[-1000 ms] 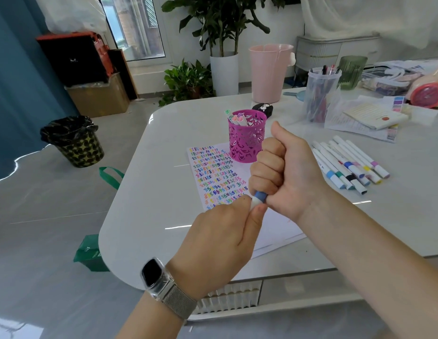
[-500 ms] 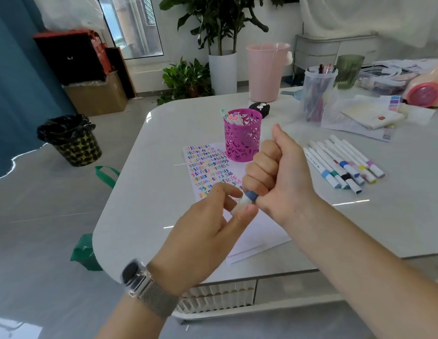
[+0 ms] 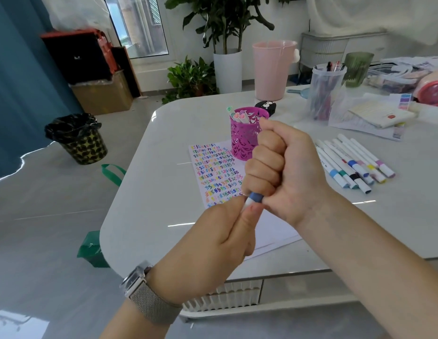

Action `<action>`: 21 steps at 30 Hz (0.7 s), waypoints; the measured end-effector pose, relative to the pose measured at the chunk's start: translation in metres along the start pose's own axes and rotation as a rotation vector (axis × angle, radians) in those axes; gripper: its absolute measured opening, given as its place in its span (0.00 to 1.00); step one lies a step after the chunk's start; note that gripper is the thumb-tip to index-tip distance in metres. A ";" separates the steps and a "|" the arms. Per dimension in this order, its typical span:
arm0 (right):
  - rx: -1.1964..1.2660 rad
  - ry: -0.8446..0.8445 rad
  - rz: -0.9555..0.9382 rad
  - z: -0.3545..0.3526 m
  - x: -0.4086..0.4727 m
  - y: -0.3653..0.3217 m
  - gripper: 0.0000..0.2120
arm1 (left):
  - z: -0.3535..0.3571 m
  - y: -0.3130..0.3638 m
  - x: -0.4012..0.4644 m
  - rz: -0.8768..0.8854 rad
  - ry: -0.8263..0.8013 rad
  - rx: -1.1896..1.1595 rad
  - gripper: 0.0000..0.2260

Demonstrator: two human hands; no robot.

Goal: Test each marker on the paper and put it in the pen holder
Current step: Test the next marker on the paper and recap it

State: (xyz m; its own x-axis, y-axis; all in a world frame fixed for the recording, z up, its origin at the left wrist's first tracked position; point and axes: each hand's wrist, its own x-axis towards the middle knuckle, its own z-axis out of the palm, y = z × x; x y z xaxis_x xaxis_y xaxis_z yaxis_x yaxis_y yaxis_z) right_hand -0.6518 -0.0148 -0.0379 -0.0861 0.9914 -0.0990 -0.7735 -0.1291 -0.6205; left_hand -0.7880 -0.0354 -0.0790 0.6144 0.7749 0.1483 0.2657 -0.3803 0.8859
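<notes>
1. Markers are the business here: one white marker with a blue band point(image 3: 255, 198) is held in the air above the sheet of white paper covered in rows of coloured squiggles point(image 3: 213, 170), near the table's front edge.
2. Right hand point(image 3: 281, 172) is a closed fist around the barrel, thumb up; left hand point(image 3: 220, 243) pinches the marker's white cap end between thumb and fingers.
3. Done, as far as can be judged: several markers already stand in the pink perforated metal pen holder point(image 3: 244, 135), which sits touching the paper's far edge, and the paper carries many test marks.
4. Left to do: a row of white markers with coloured bands point(image 3: 354, 165) lies on the glossy white table point(image 3: 164, 167), right of the holder and apart from it.
5. Against half a second earlier, the left fingers, then loose around the cap, have closed on it; whether the cap is going on or off I cannot tell.
</notes>
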 end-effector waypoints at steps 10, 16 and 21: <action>0.103 -0.072 0.036 -0.003 0.005 -0.009 0.25 | -0.001 0.014 0.006 -0.069 -0.092 -0.215 0.18; 0.055 0.082 -0.026 -0.014 0.019 -0.013 0.25 | -0.002 0.007 0.004 -0.012 -0.064 0.125 0.18; 0.064 0.374 -0.341 -0.050 0.022 -0.073 0.21 | -0.016 -0.009 -0.035 -0.012 -0.008 0.435 0.18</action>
State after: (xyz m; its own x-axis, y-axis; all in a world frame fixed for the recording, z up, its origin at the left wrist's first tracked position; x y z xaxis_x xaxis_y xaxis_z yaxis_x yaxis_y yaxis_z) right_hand -0.5652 0.0149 -0.0338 0.3997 0.8991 -0.1784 -0.7563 0.2135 -0.6184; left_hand -0.8237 -0.0514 -0.0855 0.6146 0.7774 0.1340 0.5603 -0.5498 0.6195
